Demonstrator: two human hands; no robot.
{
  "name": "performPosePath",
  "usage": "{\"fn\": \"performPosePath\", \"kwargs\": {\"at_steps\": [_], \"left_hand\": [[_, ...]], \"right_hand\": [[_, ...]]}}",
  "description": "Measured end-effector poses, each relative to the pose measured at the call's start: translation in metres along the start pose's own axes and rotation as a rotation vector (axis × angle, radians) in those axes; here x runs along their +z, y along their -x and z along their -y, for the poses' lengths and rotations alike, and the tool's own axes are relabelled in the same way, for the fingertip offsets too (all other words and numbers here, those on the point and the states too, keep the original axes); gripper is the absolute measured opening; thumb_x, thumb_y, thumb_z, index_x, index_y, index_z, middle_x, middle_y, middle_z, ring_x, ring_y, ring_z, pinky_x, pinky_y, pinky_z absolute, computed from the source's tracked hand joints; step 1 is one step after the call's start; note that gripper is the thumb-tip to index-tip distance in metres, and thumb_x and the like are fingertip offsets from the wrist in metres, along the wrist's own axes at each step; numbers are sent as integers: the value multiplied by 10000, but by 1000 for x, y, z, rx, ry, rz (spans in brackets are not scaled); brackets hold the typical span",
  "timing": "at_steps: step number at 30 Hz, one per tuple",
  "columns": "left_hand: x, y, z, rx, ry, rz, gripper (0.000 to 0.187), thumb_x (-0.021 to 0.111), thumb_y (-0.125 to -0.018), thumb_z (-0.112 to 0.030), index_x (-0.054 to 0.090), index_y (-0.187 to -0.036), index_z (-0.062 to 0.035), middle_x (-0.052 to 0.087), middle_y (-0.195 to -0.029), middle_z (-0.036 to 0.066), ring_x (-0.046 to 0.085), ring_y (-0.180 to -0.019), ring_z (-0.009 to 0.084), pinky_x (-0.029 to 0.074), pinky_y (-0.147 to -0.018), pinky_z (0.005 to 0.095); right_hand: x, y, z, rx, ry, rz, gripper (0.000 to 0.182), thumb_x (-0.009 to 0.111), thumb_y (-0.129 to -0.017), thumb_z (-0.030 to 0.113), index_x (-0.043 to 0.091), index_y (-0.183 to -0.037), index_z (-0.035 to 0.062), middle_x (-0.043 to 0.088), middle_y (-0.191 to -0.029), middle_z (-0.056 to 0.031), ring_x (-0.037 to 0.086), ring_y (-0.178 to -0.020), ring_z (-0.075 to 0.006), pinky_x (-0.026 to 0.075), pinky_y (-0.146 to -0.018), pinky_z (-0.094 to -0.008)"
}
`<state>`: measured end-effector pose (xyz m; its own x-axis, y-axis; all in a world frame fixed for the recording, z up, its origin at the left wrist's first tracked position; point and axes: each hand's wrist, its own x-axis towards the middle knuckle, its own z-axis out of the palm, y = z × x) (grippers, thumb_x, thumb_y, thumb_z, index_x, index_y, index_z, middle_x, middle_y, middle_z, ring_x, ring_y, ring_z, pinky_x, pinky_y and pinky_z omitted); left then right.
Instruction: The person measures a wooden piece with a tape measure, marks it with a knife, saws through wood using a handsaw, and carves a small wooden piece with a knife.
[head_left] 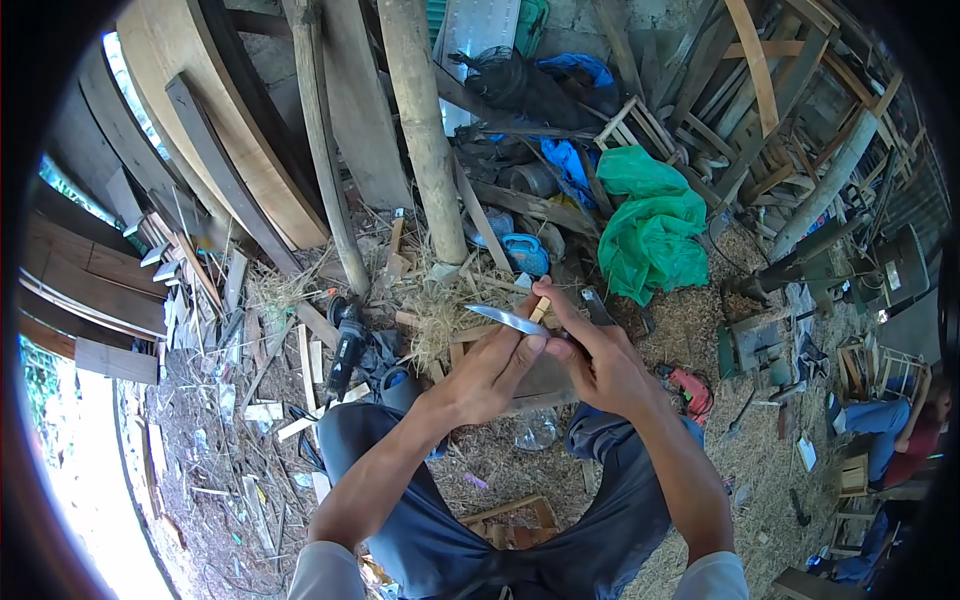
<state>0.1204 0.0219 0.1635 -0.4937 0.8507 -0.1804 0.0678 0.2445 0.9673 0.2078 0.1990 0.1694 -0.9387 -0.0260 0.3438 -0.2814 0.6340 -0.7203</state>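
Note:
Both hands meet in front of the knees, near the middle of the head view. A knife blade (508,319) extends leftward from between them, its tip pointing left. My left hand (490,373) is closed beside the blade, its thumb near the thumb of the other hand. My right hand (600,357) has its fingers closed round a small light piece of wood (541,308), whose end shows above the blade. The knife's handle is hidden, so which hand holds the knife is unclear. Under the hands shows part of a wooden block (545,380).
An angle grinder (346,350) lies left of the knees, a red tool (691,393) to the right. Green plastic (652,225), a blue container (526,255) and upright poles (424,130) stand ahead. Wood scraps and shavings cover the ground. Another person (895,425) sits at far right.

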Motion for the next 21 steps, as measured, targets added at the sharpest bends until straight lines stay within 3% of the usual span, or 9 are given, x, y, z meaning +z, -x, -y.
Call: {"fn": "performPosePath", "kwargs": {"at_steps": [1,3,7,10,12,16,18,20,21], "left_hand": [[0,-1,6,19,-22,-14,630,328,-1059,-358,178,-1483,83,369,-1450,317,392,-1349,398,306,-1105,429],[3,-5,15,269,-120,-97,619,328,-1058,-351,199,-1469,93,376,-1441,323,386,-1346,418,309,-1103,440],[4,-5,5,88,-24,-44,600,329,-1059,-337,211,-1469,85,369,-1443,329,385,-1344,428,309,-1102,438],[8,-9,12,258,-148,-122,578,345,-1058,-316,234,-1467,77,470,-1360,321,462,-1282,426,347,-1067,431],[12,-10,11,267,-96,-238,482,387,-1055,-323,443,-1323,74,620,-958,155,588,-714,170,483,-687,337],[11,-7,-3,188,-99,-209,466,385,-1055,-325,458,-1313,57,611,-879,132,569,-703,146,461,-662,329],[7,-5,-13,-1,-115,-94,521,377,-1053,-285,306,-1438,59,627,-1023,270,631,-980,403,455,-831,467],[13,-9,3,59,-70,-119,551,364,-1055,-311,271,-1457,54,609,-1094,283,605,-1054,407,444,-884,457],[14,-11,6,117,-24,-138,582,352,-1057,-337,235,-1476,50,590,-1165,297,580,-1129,411,433,-938,448]], "right_hand": [[-1,0,3,11,31,6,597,593,-944,153,353,-1490,120,622,-720,-165,612,-585,-340,449,-537,-411],[0,0,4,25,62,16,580,587,-950,160,365,-1485,121,626,-720,-159,616,-583,-331,453,-530,-409],[-2,0,3,-16,195,-32,549,575,-959,181,388,-1471,109,644,-730,-134,631,-588,-307,473,-525,-414],[-1,-1,2,-43,231,-66,541,577,-957,185,401,-1462,102,666,-759,-126,644,-602,-298,484,-520,-409],[0,0,2,-58,261,-89,537,581,-954,185,410,-1456,98,679,-782,-126,652,-612,-295,488,-517,-402],[4,0,-5,-114,282,-132,529,595,-937,151,438,-1441,116,704,-866,-130,669,-641,-293,498,-516,-387],[5,-2,-7,-182,248,-184,527,599,-931,138,447,-1436,121,706,-878,-129,670,-645,-294,499,-515,-384],[1,-3,-6,-187,210,-113,520,570,-927,74,432,-1428,50,638,-793,-219,634,-649,-357,507,-563,-372],[-2,-3,-4,-190,210,-117,520,570,-927,74,432,-1428,50,638,-793,-219,634,-649,-357,507,-563,-372]]}}
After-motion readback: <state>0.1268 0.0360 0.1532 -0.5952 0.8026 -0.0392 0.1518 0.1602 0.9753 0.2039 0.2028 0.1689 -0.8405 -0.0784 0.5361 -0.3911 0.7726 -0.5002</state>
